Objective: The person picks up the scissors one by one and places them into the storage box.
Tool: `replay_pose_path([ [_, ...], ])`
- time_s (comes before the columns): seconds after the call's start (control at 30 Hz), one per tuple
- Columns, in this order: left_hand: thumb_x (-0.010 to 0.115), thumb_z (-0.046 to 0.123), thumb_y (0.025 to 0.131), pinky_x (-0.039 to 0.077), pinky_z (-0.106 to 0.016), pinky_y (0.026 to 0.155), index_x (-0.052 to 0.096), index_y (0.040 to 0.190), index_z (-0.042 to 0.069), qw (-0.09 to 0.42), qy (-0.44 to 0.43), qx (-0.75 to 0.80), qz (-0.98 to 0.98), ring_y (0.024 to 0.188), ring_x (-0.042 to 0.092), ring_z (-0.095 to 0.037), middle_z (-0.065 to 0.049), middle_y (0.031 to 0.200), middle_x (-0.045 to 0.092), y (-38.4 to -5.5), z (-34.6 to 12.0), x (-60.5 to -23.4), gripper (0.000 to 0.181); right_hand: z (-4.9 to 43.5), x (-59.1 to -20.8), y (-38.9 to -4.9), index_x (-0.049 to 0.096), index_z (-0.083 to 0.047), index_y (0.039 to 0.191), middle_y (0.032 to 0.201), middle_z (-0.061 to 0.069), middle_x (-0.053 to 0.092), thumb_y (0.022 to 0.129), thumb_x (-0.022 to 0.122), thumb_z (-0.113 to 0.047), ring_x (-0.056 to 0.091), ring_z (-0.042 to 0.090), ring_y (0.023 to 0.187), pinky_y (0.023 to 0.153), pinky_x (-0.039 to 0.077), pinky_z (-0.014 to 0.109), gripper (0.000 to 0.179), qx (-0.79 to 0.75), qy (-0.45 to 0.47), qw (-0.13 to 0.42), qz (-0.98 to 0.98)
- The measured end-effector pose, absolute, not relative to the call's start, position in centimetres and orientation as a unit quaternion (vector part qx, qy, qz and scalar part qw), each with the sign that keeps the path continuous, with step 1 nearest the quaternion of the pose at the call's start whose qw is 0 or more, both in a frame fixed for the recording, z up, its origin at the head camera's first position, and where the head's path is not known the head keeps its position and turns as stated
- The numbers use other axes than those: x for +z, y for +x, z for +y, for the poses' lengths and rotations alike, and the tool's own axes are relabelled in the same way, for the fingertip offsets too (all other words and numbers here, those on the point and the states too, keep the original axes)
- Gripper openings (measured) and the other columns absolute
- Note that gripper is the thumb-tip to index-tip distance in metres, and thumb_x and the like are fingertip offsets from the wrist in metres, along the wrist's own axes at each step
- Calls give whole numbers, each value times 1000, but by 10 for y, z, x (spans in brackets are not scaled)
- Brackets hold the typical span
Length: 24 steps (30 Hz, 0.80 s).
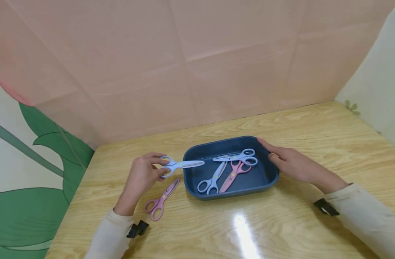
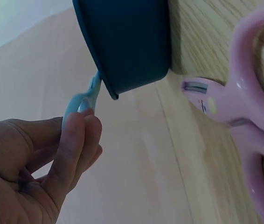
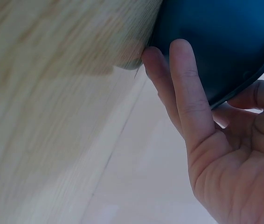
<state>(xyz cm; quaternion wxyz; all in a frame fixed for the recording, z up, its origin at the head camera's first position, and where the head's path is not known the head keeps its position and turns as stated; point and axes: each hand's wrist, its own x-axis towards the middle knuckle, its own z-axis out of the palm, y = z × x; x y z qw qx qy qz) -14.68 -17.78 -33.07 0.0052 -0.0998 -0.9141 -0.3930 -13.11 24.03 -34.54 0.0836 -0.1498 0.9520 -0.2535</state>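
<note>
By its handle loops, my left hand (image 1: 144,171) pinches a pair of light blue scissors (image 1: 178,165). Their blades point right and reach over the left rim of a dark blue tray (image 1: 272,181). My right hand (image 1: 292,163) grips the tray's right end, thumb over the rim and fingers against the outer wall (image 3: 216,51). Inside the tray lie two blue pairs of scissors (image 1: 213,180) and a pink pair (image 1: 231,176), partly overlapping. Another pink pair of scissors (image 1: 158,203) rests on the table below my left hand; its handles look large in the left wrist view.
The wood-grain table (image 1: 191,230) carries the tray near its middle. A pinkish sheet (image 1: 191,72) hangs along the table's back edge. To the left is a wall with green leaf shapes (image 1: 28,212), and a pale wall (image 1: 378,82) stands to the right.
</note>
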Motion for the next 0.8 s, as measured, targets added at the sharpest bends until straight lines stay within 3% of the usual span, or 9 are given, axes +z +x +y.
replay_pose_path([
  [0.13, 81, 2, 79, 58, -24, 50, 78, 100, -1, 11, -112, -371, -922, 57, 69, -13, -14, 125, 68, -148, -172, -329, 22, 241, -346, -131, 17, -25, 160, 157, 24, 34, 108, 36, -24, 43, 44, 139, 111, 38, 64, 55, -264, -153, 85, 949],
  [0.27, 81, 2, 79, 54, -17, 49, 78, 99, 0, 20, -126, -352, -927, 56, 69, -12, -13, 123, 69, -149, -167, -326, 20, 241, -346, -131, 17, -26, 160, 158, 23, 33, 108, 35, -24, 44, 43, 139, 111, 39, 64, 55, -265, -151, 87, 948],
  [0.37, 82, 2, 78, 53, -16, 49, 79, 98, 0, 27, -134, -343, -929, 56, 68, -12, -12, 122, 69, -149, -162, -325, 20, 241, -346, -131, 17, -25, 160, 157, 23, 36, 108, 35, -24, 55, 36, 123, 98, 49, 51, 55, -259, -149, 85, 951],
  [0.47, 83, 1, 76, 53, -15, 49, 79, 97, 1, 31, -140, -338, -930, 57, 68, -11, -11, 121, 70, -148, -158, -323, 21, 240, -346, -132, 17, -24, 160, 152, 23, 43, 108, 35, -23, 60, 26, 93, 81, 46, 38, 55, -258, -147, 85, 951],
  [0.6, 83, 1, 76, 52, -13, 49, 79, 96, 1, 37, -144, -325, -934, 58, 68, -10, -10, 119, 70, -147, -153, -324, 20, 240, -347, -132, 15, -24, 160, 148, 22, 46, 109, 33, -24, 54, 19, 75, 80, 45, 36, 55, -258, -147, 85, 951],
  [0.8, 83, 1, 76, 52, -12, 50, 80, 94, 2, 49, -145, -315, -937, 61, 69, -11, -8, 117, 70, -144, -148, -326, 19, 240, -348, -133, 15, -25, 161, 147, 20, 47, 109, 32, -25, 43, 16, 62, 79, 45, 36, 54, -261, -146, 89, 950],
])
